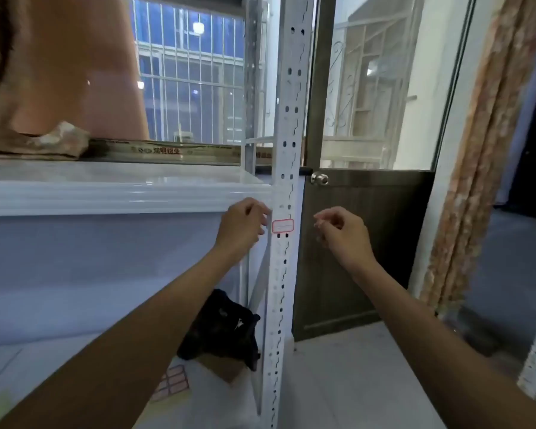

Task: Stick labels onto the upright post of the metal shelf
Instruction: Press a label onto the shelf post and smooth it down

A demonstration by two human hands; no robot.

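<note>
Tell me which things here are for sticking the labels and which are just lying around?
For the job: upright post; red-edged label on it; sheet of labels down on the lower shelf; left hand; right hand.

Just lying about: black bundle; door knob; curtain; flat box on the shelf.

You face the post [287,181], with a label [282,226] stuck on it just below the shelf [121,196] that runs off to its left. Your left hand [242,226] sits just left of the label, your right hand [342,232] to its right, before the door [369,243]. A label sheet [171,382] lies low, left of the post.
</note>
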